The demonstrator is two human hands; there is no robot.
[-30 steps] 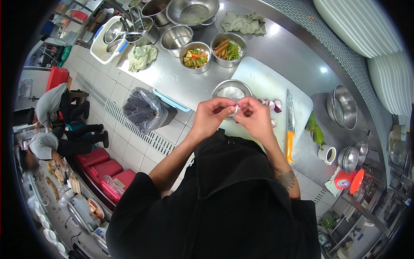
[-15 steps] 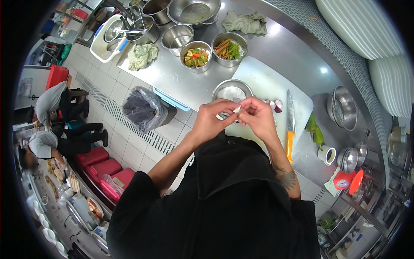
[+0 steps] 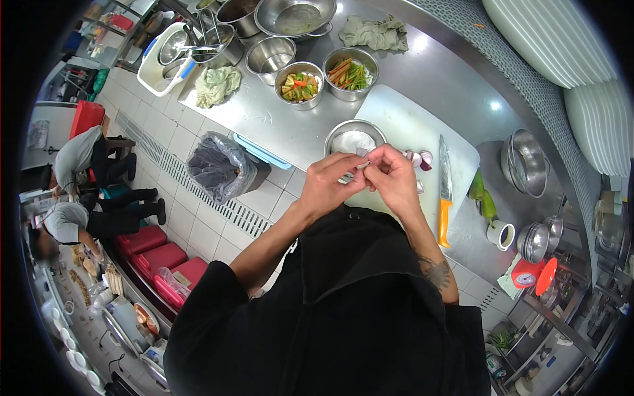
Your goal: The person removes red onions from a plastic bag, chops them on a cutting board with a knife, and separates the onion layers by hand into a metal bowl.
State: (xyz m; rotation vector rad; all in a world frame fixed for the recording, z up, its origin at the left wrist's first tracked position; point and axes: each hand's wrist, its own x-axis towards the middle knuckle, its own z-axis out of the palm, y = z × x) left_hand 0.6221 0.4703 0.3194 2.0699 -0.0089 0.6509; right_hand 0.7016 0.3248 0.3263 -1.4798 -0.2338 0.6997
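My left hand (image 3: 332,183) and my right hand (image 3: 393,177) meet at the fingertips, pinched on a small pale piece, mostly hidden by the fingers. Just beyond them is a steel bowl (image 3: 355,124) with something white inside. Cut red onion pieces (image 3: 426,158) lie beside my right hand on the white cutting board (image 3: 396,112). Farther right, a knife with an orange handle (image 3: 444,221) rests on the board.
Steel bowls of cut vegetables (image 3: 300,88) (image 3: 350,74) stand beyond the board. Green peppers (image 3: 487,203) and a white cup (image 3: 500,235) are at the right. A lined bin (image 3: 221,168) stands at the left. Two people (image 3: 69,221) are at the far left.
Both hands stay together; their fingertips have shifted slightly around the small pale piece, which shows less now. The bowls, board and knife have not moved.
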